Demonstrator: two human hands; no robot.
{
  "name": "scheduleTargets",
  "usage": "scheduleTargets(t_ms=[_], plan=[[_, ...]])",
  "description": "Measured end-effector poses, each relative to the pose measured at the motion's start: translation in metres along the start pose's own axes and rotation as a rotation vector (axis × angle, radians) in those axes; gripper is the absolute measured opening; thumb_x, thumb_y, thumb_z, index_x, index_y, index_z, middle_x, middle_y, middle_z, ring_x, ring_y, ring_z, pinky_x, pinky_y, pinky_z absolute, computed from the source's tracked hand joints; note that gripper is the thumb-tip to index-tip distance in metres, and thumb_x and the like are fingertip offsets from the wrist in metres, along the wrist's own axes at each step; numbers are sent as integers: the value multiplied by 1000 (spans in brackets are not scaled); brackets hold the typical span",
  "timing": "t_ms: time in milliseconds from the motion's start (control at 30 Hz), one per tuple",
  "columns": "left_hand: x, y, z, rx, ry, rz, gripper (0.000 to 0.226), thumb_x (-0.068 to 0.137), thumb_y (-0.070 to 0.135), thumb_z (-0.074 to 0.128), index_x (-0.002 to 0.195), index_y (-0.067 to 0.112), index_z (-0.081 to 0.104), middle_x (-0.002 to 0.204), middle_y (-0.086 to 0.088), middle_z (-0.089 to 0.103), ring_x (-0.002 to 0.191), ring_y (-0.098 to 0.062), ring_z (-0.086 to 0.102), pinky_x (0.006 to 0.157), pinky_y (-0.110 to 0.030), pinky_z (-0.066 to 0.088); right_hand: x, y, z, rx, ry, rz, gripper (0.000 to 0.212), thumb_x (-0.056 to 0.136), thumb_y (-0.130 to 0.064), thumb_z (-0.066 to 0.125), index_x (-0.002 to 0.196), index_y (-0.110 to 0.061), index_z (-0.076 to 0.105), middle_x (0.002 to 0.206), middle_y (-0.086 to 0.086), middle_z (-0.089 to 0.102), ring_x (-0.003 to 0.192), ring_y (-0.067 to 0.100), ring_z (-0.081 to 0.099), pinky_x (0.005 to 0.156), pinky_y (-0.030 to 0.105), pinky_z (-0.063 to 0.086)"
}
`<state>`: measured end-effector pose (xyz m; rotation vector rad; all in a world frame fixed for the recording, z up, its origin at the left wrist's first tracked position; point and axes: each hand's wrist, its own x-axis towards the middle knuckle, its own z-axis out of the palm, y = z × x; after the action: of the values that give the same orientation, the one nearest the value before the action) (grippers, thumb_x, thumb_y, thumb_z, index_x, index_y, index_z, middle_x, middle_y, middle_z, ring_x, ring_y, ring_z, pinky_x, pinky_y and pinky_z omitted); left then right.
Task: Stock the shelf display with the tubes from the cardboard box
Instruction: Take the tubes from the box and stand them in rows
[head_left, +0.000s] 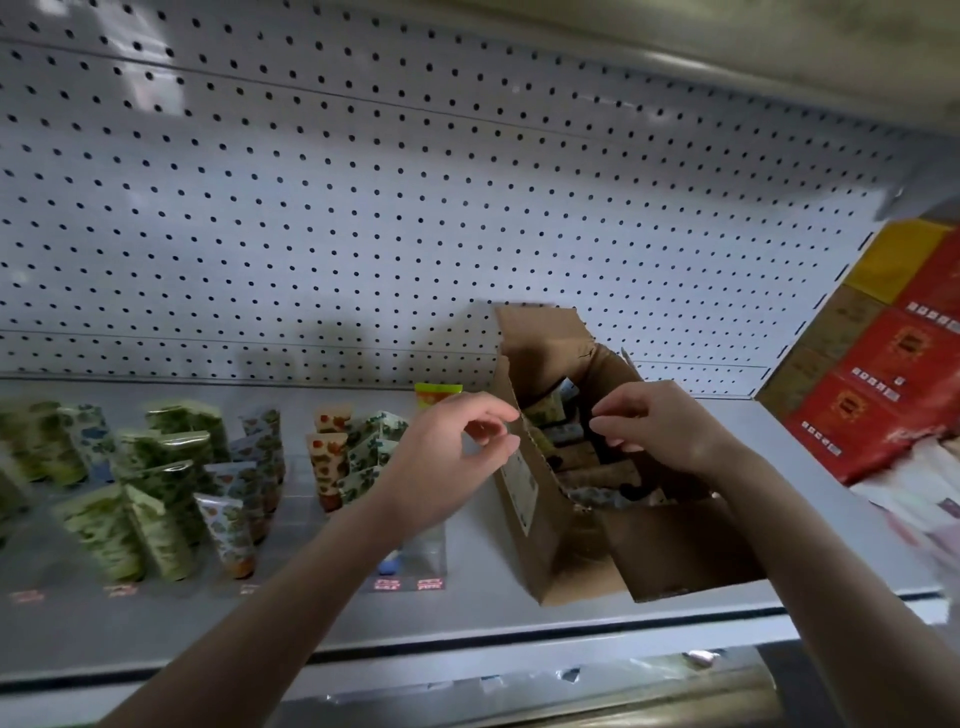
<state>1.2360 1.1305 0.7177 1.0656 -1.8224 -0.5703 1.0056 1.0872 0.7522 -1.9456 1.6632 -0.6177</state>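
Head view, one shelf bay, entry as follows

Item: cardboard box (675, 551), flaps open, standing on the shelf (467, 613) right of centre, close to the pegboard back (363, 208). Contents: tubes (545, 410), patterned, packed in close layers; count not legible.

Already displayed: stocked tubes (156, 499), upright in rows on the left part of the shelf.

Left hand (447, 457): just beside the box's left wall, finger and thumb curved and parted, nothing between them; contact with the cardboard cannot be told.

Right hand (660, 431): over the box opening, fingertips drawn toward the thumb just above the packed tubes; whether they pinch one cannot be told.

Handling, as judged: tubes probably light, soft-walled and glossy, so likely to slip or dent under a hard squeeze. The flat crimped end offers a thin edge for drawing one out of the pack. For standing it on the shelf, a light hold across the body near the stiffer cap end seems best. Upright neighbours may topple if brushed.

Also present: red cartons (893, 374), stacked at the right end of the shelf
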Motion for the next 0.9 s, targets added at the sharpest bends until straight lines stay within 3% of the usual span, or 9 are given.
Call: scheduleTargets(t_ms=[133, 267, 433, 567, 633, 900], plan=[[2, 5, 1, 6, 31, -37, 13, 86, 13, 64, 97, 16, 68, 87, 7, 66, 86, -2, 56, 73, -9, 42, 17, 0, 7, 3, -69, -17, 9, 84, -17, 68, 89, -9, 69, 79, 15, 70, 75, 29, 65, 75, 39, 54], [3, 9, -1, 43, 57, -55, 11, 85, 17, 64, 95, 17, 68, 85, 15, 64, 86, 2, 55, 71, -6, 40, 29, -2, 20, -47, -140, -21, 9, 84, -19, 68, 81, -11, 70, 70, 2, 66, 63, 12, 60, 61, 18, 47], [3, 9, -4, 46, 65, -100, 12, 84, 12, 65, 92, 21, 67, 81, 18, 62, 81, 6, 56, 70, -4, 40, 45, -3, 34, -118, -213, 42, 23, 88, -20, 65, 66, -22, 61, 71, 1, 65, 65, 15, 61, 66, 28, 52], [0, 7, -7, 37, 72, -140, 12, 83, 16, 66, 93, 23, 66, 82, 17, 63, 82, 3, 57, 71, -4, 40, 53, -3, 45, -179, -263, 72, 9, 88, -19, 64, 88, -9, 66, 85, 2, 64, 81, 17, 59, 68, 28, 47], [-1, 4, -8, 50, 70, -142, 12, 84, 18, 65, 96, 22, 67, 83, 17, 63, 81, 3, 57, 70, -5, 41, 55, -2, 48, -213, -245, 68, 18, 87, -17, 65, 101, -5, 66, 90, 3, 63, 84, 16, 56, 71, 25, 43], [-3, 5, -8, 64, 60, -138, 11, 85, 16, 64, 95, 18, 68, 84, 17, 62, 81, 4, 55, 70, -5, 41, 56, 9, 45, -288, -312, 138, 18, 88, -12, 59, 94, 2, 68, 94, 18, 69, 86, 28, 64, 81, 36, 52]])
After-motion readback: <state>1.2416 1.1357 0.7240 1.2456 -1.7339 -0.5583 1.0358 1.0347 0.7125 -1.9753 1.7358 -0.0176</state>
